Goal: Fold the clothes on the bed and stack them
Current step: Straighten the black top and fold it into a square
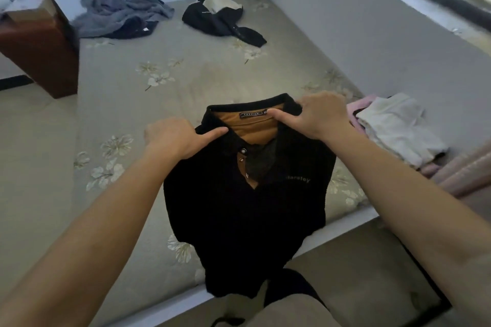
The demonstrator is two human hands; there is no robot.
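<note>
A black polo shirt point(239, 215) with a brown collar lining hangs in front of me, its hem draped over the near edge of the bed point(127, 103). My left hand point(175, 138) pinches the shirt's left shoulder beside the collar. My right hand point(316, 114) pinches the right shoulder. Far back on the floral sheet lie a crumpled grey garment point(114, 8) with a dark piece under it and a black-and-white garment point(220, 18). A stack of folded white and pink clothes point(398, 127) sits at the bed's right edge.
A brown wooden bedside cabinet point(39, 53) stands at the left of the bed. A grey wall ledge point(372, 34) under a window runs along the right side. Pink bedding point(462, 167) lies at the right. My knees are below the bed's edge.
</note>
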